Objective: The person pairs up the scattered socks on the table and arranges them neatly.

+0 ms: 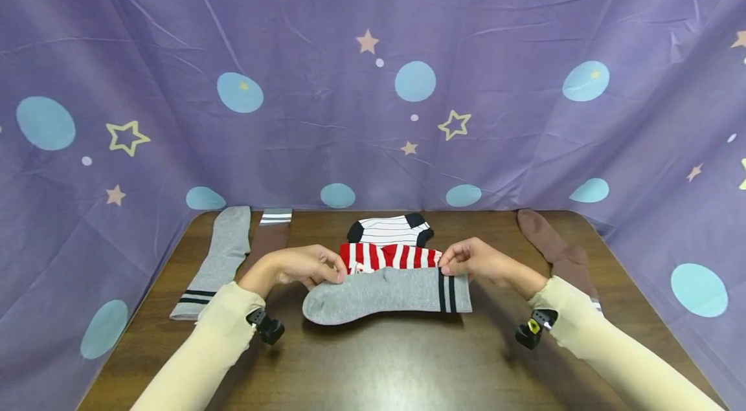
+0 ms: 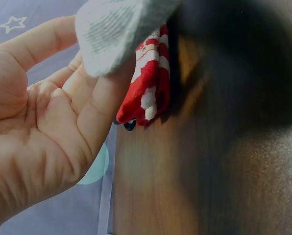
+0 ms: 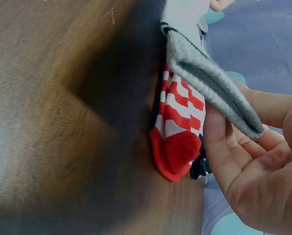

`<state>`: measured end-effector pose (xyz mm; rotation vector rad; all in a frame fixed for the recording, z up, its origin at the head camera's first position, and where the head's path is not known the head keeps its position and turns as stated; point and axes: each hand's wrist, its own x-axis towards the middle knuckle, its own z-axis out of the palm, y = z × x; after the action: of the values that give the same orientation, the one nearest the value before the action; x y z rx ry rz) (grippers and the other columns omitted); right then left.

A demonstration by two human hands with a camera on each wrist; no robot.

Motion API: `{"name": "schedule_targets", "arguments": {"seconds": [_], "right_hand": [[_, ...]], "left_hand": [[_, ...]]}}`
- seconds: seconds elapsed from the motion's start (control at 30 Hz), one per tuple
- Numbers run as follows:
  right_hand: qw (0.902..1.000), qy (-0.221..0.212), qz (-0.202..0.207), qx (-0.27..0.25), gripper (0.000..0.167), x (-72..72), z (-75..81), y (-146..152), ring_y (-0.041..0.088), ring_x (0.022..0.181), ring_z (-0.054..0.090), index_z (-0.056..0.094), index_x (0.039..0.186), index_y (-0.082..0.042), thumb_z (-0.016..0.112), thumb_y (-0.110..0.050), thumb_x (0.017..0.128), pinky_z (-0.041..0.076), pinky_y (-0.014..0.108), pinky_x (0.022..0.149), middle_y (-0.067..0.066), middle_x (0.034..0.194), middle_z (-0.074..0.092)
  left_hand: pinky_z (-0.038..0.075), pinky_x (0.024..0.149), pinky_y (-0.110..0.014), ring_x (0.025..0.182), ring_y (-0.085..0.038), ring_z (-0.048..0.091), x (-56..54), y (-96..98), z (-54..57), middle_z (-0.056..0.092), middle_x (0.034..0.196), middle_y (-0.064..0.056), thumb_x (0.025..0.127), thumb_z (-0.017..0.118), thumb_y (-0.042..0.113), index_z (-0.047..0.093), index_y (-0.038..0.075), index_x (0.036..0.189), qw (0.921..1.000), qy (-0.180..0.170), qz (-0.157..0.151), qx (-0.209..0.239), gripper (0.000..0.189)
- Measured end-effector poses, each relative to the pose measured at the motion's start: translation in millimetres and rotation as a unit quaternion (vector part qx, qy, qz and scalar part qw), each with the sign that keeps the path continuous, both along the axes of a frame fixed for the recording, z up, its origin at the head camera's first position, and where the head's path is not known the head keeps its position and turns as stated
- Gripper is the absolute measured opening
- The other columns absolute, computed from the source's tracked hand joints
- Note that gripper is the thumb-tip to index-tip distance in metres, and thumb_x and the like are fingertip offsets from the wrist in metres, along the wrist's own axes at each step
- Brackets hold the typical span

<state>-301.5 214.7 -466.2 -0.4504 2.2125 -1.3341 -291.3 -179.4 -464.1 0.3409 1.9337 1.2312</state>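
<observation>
A light grey sock (image 1: 379,296) with two black stripes by its cuff is stretched sideways between both hands. My left hand (image 1: 305,265) pinches its upper edge near the toe end (image 2: 109,39). At the striped cuff, my right hand (image 1: 482,262) pinches the top edge; the cuff opening (image 3: 217,95) shows in the right wrist view. Directly behind the grey sock lie red and white striped socks (image 1: 402,256), partly hidden by it. In the right wrist view their solid red ends (image 3: 182,149) appear one over another.
White socks with black ends and thin stripes (image 1: 387,231) lie farther back on the brown wooden table (image 1: 373,359). Another grey sock (image 1: 218,255) and a brown sock (image 1: 274,236) are at left, a brown sock (image 1: 553,243) at right. A purple curtain (image 1: 326,158) borders the table.
</observation>
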Motion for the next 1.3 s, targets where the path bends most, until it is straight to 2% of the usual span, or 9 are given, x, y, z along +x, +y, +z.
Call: {"name": "schedule_targets", "arguments": {"seconds": [0.27, 0.37, 0.57, 0.7, 0.77, 0.97, 1.13, 1.2, 1.3], "right_hand": [[0.9999, -0.008, 0.014, 0.004, 0.022, 7.2, -10.1, -1, 0.006, 0.067, 0.053, 0.066, 0.102, 0.01, 0.072, -0.007, 0.091, 0.05, 0.028, 0.054, -0.006, 0.076, 0.063], [0.999, 0.03, 0.028, 0.014, 0.016, 9.5, -16.5, -1, 0.005, 0.066, 0.052, 0.066, 0.098, 0.008, 0.072, -0.005, 0.091, 0.048, 0.026, 0.054, -0.004, 0.075, 0.062], [0.99, 0.125, 0.061, 0.025, 0.007, 13.7, -23.4, -4, 0.004, 0.067, 0.052, 0.068, 0.092, 0.004, 0.072, -0.001, 0.09, 0.044, 0.019, 0.061, 0.003, 0.076, 0.064], [0.9859, 0.139, 0.079, 0.05, 0.008, 15.0, -19.6, -4, 0.005, 0.068, 0.053, 0.069, 0.094, 0.002, 0.074, -0.003, 0.09, 0.045, 0.019, 0.062, 0.002, 0.076, 0.064], [0.9868, 0.119, 0.082, 0.072, 0.011, 15.0, -15.9, -4, 0.006, 0.067, 0.053, 0.069, 0.094, 0.003, 0.075, -0.004, 0.088, 0.045, 0.02, 0.06, 0.0, 0.074, 0.064], [0.9911, -0.004, 0.058, 0.12, 0.011, 16.8, -9.1, -1, 0.009, 0.063, 0.061, 0.07, 0.087, 0.003, 0.076, -0.005, 0.082, 0.05, 0.027, 0.058, -0.005, 0.068, 0.065], [0.9936, -0.099, 0.029, 0.047, 0.009, 17.0, -15.6, 7, 0.01, 0.076, 0.063, 0.07, 0.09, -0.001, 0.074, -0.007, 0.085, 0.057, 0.031, 0.073, -0.005, 0.079, 0.069], [0.9878, -0.155, 0.017, 0.005, 0.005, 15.8, -18.5, 10, 0.011, 0.082, 0.066, 0.069, 0.093, -0.005, 0.07, -0.009, 0.089, 0.058, 0.032, 0.079, -0.004, 0.086, 0.071], [0.9716, -0.231, -0.001, -0.051, 0.006, 15.4, -21.4, 12, 0.012, 0.087, 0.07, 0.067, 0.099, -0.011, 0.063, -0.013, 0.097, 0.058, 0.031, 0.083, -0.003, 0.093, 0.073]], "left_hand": [[0.049, 0.058, -0.027, 0.067, -0.01, 0.053, 4.5, 0.7, -10.0, 0.056, 0.081, 0.004, 0.094, 0.067, 0.017, 0.066, 0.009, 0.098, 0.9996, 0.005, 0.004, -0.027, 0.008], [0.049, 0.059, -0.027, 0.07, -0.009, 0.051, 8.1, 2.1, -15.9, 0.056, 0.08, 0.004, 0.094, 0.068, 0.018, 0.067, 0.007, 0.098, 0.9989, 0.035, 0.013, -0.03, 0.012], [0.042, 0.065, -0.024, 0.072, -0.009, 0.046, 16.0, 2.5, -22.8, 0.054, 0.077, 0.006, 0.094, 0.068, 0.014, 0.069, 0.001, 0.098, 0.991, 0.132, 0.01, -0.015, 0.013], [0.038, 0.06, -0.022, 0.065, -0.007, 0.042, 18.8, 1.5, -23.1, 0.051, 0.071, 0.006, 0.093, 0.067, 0.011, 0.068, -0.001, 0.099, 0.9896, 0.143, -0.006, -0.013, 0.014], [0.038, 0.058, -0.022, 0.065, -0.007, 0.042, 18.9, -0.1, -22.4, 0.052, 0.071, 0.007, 0.091, 0.067, 0.011, 0.067, -0.001, 0.102, 0.9913, 0.129, -0.012, -0.024, 0.016], [0.052, 0.068, -0.027, 0.078, -0.008, 0.057, 18.3, -8.9, -20.8, 0.063, 0.08, 0.006, 0.085, 0.07, 0.008, 0.067, 0.003, 0.106, 0.9954, 0.066, -0.025, -0.065, 0.021], [0.054, 0.072, -0.031, 0.082, -0.009, 0.058, 19.7, -18.6, -20.6, 0.065, 0.083, 0.006, 0.087, 0.07, 0.008, 0.068, 0.002, 0.109, 0.9985, 0.038, -0.015, -0.036, 0.023], [0.054, 0.073, -0.032, 0.082, -0.01, 0.058, 19.3, -22.4, -21.4, 0.065, 0.085, 0.006, 0.089, 0.07, 0.01, 0.068, 0.001, 0.111, 0.9996, 0.019, -0.004, -0.022, 0.023], [0.054, 0.073, -0.031, 0.083, -0.01, 0.058, 18.7, -26.8, -24.9, 0.065, 0.087, 0.005, 0.09, 0.069, 0.012, 0.068, 0.001, 0.112, 0.9999, -0.004, 0.015, -0.006, 0.024]]}}
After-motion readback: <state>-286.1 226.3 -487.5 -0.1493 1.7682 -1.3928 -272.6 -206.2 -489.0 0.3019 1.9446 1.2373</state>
